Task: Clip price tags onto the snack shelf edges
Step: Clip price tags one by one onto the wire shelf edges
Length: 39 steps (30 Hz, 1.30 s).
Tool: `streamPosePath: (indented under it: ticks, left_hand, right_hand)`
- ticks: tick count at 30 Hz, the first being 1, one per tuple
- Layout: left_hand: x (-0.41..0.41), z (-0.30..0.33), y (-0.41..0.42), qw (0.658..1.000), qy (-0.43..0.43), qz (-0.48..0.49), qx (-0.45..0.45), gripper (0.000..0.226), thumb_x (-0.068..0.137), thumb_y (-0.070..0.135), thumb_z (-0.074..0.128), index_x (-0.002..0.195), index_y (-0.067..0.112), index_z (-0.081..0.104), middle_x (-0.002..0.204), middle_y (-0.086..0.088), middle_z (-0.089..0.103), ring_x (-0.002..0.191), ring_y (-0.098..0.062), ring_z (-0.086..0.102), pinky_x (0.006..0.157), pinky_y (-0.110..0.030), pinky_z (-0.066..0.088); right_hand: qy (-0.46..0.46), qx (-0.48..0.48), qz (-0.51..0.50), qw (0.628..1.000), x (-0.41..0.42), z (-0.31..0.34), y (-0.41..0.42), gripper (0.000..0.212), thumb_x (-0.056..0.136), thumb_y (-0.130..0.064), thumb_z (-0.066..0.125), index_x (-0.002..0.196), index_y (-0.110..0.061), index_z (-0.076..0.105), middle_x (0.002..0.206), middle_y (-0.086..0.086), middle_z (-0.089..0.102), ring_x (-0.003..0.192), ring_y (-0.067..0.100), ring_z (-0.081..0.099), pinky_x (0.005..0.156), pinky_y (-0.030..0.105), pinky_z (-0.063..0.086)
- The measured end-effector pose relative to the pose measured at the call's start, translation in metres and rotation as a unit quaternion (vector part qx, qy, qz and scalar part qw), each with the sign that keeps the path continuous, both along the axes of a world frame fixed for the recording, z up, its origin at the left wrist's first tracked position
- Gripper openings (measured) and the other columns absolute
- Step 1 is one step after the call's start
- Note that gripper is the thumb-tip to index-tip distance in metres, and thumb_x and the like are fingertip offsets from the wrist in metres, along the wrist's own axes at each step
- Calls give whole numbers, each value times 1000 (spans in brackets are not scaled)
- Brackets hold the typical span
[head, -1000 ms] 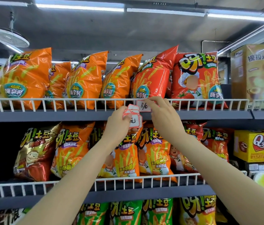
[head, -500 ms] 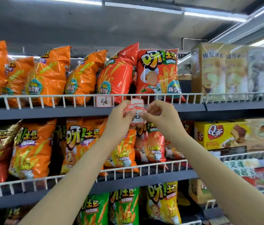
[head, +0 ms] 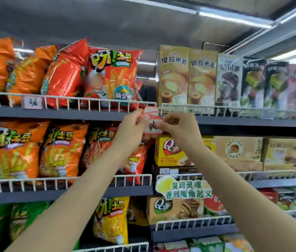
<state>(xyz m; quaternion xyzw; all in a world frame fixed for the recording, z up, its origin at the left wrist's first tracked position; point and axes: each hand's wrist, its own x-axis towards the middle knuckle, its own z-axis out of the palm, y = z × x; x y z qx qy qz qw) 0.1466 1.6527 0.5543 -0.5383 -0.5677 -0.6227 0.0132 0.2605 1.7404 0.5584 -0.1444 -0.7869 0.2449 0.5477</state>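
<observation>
My left hand (head: 131, 129) grips a small stack of white price tags with red borders (head: 150, 113), held up just below the top shelf's white wire rail (head: 89, 101). My right hand (head: 179, 127) pinches the front tag (head: 152, 126), which has handwriting on it, at its right edge. Both hands meet in front of the dark shelf edge (head: 71, 114), near the gap between two shelf sections. One tag (head: 32, 102) hangs clipped on the rail at the left.
Orange and red chip bags (head: 111, 77) fill the top left shelf; tall cake boxes (head: 201, 77) stand at the right. More chip bags and yellow snack boxes (head: 170, 150) sit on the shelf below. A green-lettered sign (head: 185, 190) hangs on the lower rail.
The view and both hands have shifted right along the top shelf, leaving the clipped tag far to the left. My right hand now pinches the front tag of the stack.
</observation>
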Motion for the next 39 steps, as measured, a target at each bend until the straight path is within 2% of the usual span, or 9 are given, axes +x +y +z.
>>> streamPosePath:
  ticks: [2,4,9,18,22,26,33,36,39]
  left_hand:
    - [9,2,9,1000,-3,-1,2,37,99,24,42,134,12,47,127,-6,57,104,-18,60,77,-21,56]
    - [17,2,20,1000,-2,-7,-1,33,99,21,42,129,10,51,119,-11,61,95,-21,65,68,-22,58]
    - [31,-1,48,999,32,-1,-3,31,97,30,44,121,16,56,111,-12,65,97,-28,65,86,-48,53]
    - [89,3,109,996,84,39,-16,39,99,29,41,135,14,47,133,-2,52,122,-18,48,105,-38,38]
    - [132,2,150,996,83,30,-28,30,98,28,44,120,11,55,116,-11,62,102,-24,60,83,-37,45]
    - [182,1,201,994,90,53,-11,23,97,21,48,116,11,55,109,-5,65,89,-17,65,79,-32,52]
    - [258,9,278,994,62,90,-5,47,97,23,48,142,15,37,145,-1,41,131,-15,42,96,-17,31]
    - [268,8,301,993,46,104,13,37,96,23,48,133,16,47,131,-4,56,116,-24,56,102,-33,42]
    - [270,12,320,994,28,106,6,31,95,25,49,125,16,50,116,-8,64,101,-29,64,91,-48,50]
  right_hand:
    - [1,5,4,1000,11,1,10,15,79,-22,73,70,-12,68,68,5,66,67,17,59,66,32,46]
    - [0,13,-2,1000,20,1,22,14,81,-22,71,73,-10,70,69,6,67,68,19,60,64,32,45]
    - [7,4,-15,1000,41,-6,44,9,85,-19,67,78,-13,72,65,-4,65,67,14,61,69,34,49]
    - [22,-2,-28,999,99,-7,102,10,86,-19,67,87,-12,74,67,-7,66,66,11,61,61,23,44]
    - [32,-16,-41,999,136,-9,145,5,83,-21,70,78,-21,70,69,-2,68,72,16,65,70,35,53]
    - [28,-21,-28,999,184,-7,201,7,82,-22,71,77,-23,67,73,-2,69,75,15,66,74,33,54]
    - [-6,-19,3,1000,253,7,289,12,89,-18,62,98,-15,70,89,-1,72,86,11,66,77,27,52]
    - [1,-18,8,1000,268,10,310,9,90,-17,61,92,-19,69,84,-2,71,80,11,66,75,29,53]
    - [35,-19,-16,999,278,17,328,9,90,-18,60,84,-18,66,78,-3,68,72,12,62,69,27,49]
